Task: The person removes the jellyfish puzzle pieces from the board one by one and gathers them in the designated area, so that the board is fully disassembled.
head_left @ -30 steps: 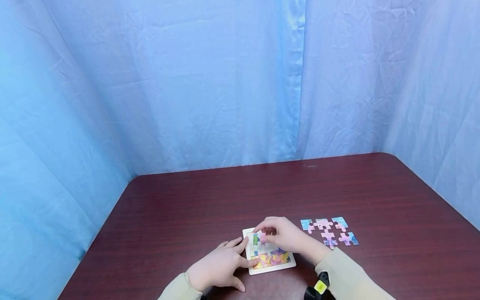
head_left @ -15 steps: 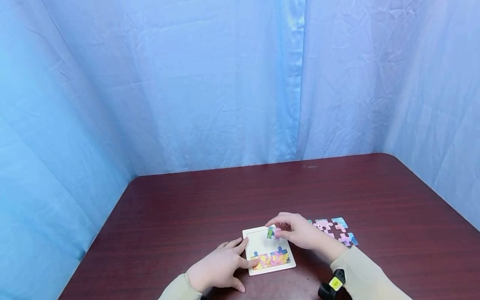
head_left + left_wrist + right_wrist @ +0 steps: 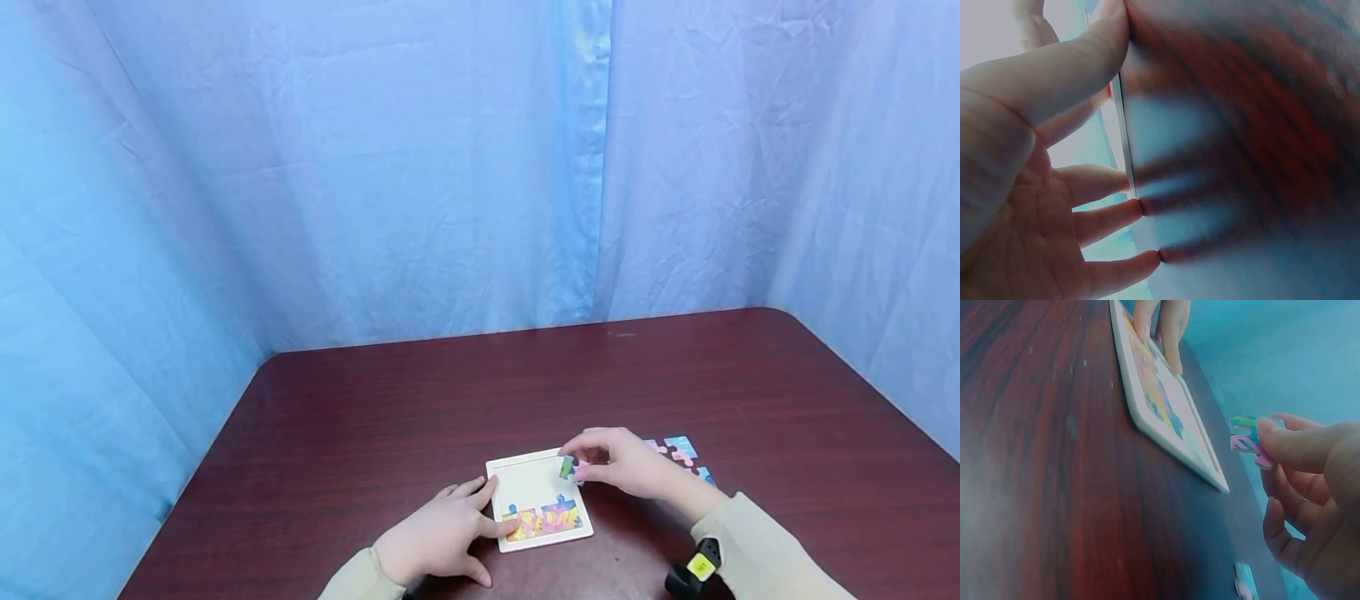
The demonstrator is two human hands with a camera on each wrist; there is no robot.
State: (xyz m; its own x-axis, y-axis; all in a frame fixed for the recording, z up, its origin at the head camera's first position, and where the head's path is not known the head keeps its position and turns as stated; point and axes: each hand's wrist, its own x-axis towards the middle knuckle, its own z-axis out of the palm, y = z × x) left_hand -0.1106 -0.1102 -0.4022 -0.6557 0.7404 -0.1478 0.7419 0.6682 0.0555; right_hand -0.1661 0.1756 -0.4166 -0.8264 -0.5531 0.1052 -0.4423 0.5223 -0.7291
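A white square puzzle tray (image 3: 527, 546) lies near the table's front, its near row filled with yellow and pink jigsaw pieces (image 3: 553, 518). On the tray's left side rests my left hand (image 3: 442, 533), fingers spread and mostly straight, touching the frame and a filled piece. Above the tray's far right corner, my right hand (image 3: 626, 467) pinches a jigsaw piece (image 3: 1244, 434) between thumb and fingers. Green, blue and pink show on that piece, which is off the tray in the right wrist view. In the left wrist view, fingertips (image 3: 1124, 181) touch down by the tray's edge.
Several loose jigsaw pieces (image 3: 681, 448) lie on the dark red table (image 3: 375, 417) to the right, partly hidden behind my right hand. Blue curtains (image 3: 420, 167) stand along the table's back and sides. A black wrist device (image 3: 693, 571) sits at my right cuff.
My right hand has lifted the green, blue and pink jigsaw piece from the tray's far left and carried it right. The left hand stays in place.
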